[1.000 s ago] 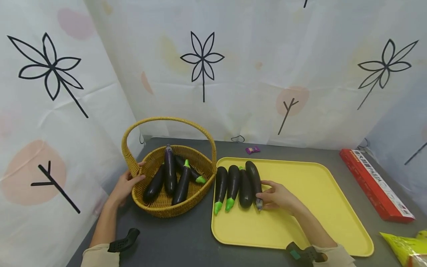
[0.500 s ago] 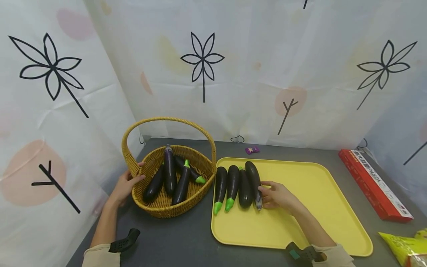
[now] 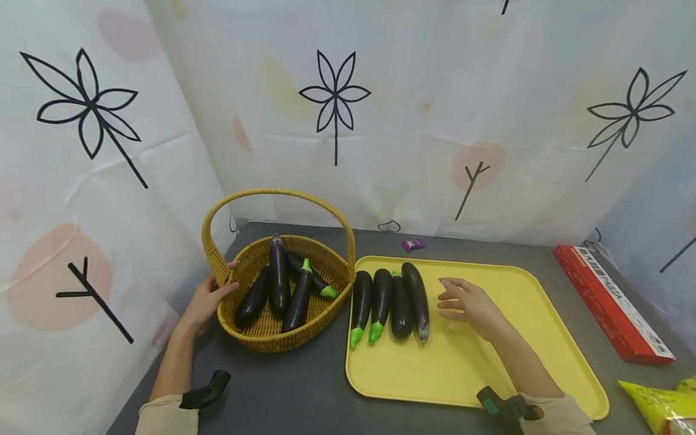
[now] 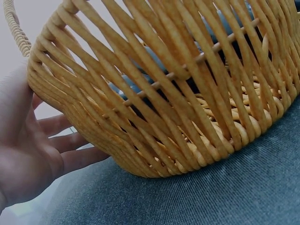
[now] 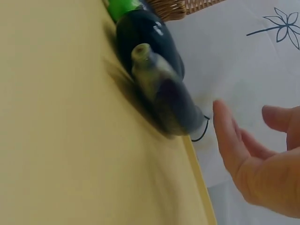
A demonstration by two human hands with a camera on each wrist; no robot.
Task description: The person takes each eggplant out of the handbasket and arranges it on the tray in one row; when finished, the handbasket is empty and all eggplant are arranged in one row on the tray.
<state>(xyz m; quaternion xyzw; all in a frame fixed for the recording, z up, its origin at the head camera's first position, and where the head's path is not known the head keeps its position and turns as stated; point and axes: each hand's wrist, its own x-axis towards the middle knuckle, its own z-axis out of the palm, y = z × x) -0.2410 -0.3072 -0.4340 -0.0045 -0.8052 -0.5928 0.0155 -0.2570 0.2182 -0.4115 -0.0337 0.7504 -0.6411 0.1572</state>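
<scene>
My left hand [image 3: 205,302] grips the left side of a woven basket [image 3: 283,345] by the foot of its handle. Its thumb lies over the rim, and the other fingers reach along the outside of the basket wall [image 4: 154,108]. Several dark eggplants [image 3: 279,278] lie in the basket. On the yellow tray [image 3: 424,374], several more eggplants stand in a row at the left end, the rightmost eggplant [image 3: 415,299] having a greyish stem. My right hand [image 3: 470,305] hovers just right of that row, fingers loosely bent, holding nothing. In the right wrist view this hand [image 5: 262,164] is apart from the nearest eggplant [image 5: 166,96].
A small purple wrapped packet [image 3: 413,244] lies behind the tray on the dark table [image 3: 283,399]. To the right are a long red box [image 3: 614,305] and a yellow-green bag [image 3: 660,405]. A patterned cloth [image 3: 391,121] hangs behind and on both sides.
My right hand has let go of the rightmost eggplant and drawn back to the right. That eggplant stays on the tray with the others. My left hand keeps its hold on the basket.
</scene>
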